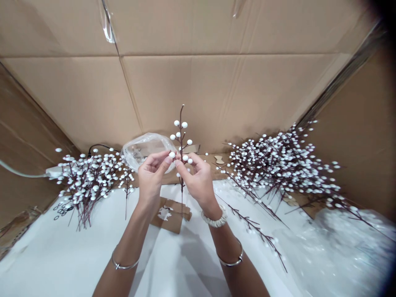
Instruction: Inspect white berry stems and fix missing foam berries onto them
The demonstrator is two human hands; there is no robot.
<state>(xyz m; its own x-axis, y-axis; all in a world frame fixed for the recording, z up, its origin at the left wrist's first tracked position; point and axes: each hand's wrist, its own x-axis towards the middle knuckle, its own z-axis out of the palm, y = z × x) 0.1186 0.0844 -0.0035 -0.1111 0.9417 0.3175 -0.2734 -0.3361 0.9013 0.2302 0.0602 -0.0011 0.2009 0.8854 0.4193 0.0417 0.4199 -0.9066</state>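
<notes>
Being held up above a white plastic sheet (77, 251), a thin brown stem of white berries (181, 142) is pinched around its middle by the left hand (151, 175) and the right hand (198, 178), the fingers of both closed on it. A clear plastic bag (145, 150) is seen just beyond the left hand, its contents not made out. A heap of matching stems (89, 181) is laid to the left and a larger heap (278, 165) to the right, both before a cardboard wall (185, 82). Flat cardboard pieces (170, 214) are placed on the sheet below the hands.
</notes>
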